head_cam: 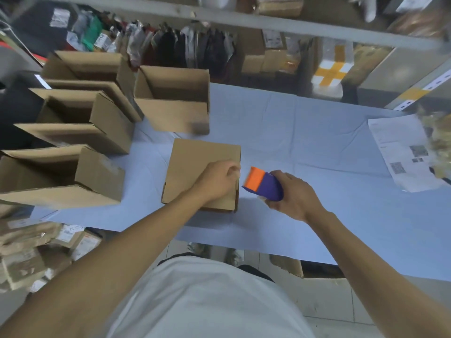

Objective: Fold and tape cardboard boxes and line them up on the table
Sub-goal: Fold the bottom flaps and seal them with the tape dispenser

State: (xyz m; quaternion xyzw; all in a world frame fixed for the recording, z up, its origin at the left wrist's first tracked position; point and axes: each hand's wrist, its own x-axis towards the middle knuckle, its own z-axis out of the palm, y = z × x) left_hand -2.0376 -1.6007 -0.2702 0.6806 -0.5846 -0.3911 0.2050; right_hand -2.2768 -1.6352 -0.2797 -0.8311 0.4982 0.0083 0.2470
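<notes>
Your left hand [217,180] rests with curled fingers on the closed top of the cardboard box [195,167], near its right edge; your right hand [294,195] grips the tape dispenser [264,185], just beside that edge. Box sits mid-table [317,132], toward the near edge. Four open boxes [170,98] stand along the left end.

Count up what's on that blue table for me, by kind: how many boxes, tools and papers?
Open boxes standing with flaps up: 4
Closed box under the left hand: 1
Tape dispenser in the right hand: 1
Printed paper sheet: 1
Total: 7 things on the table
</notes>
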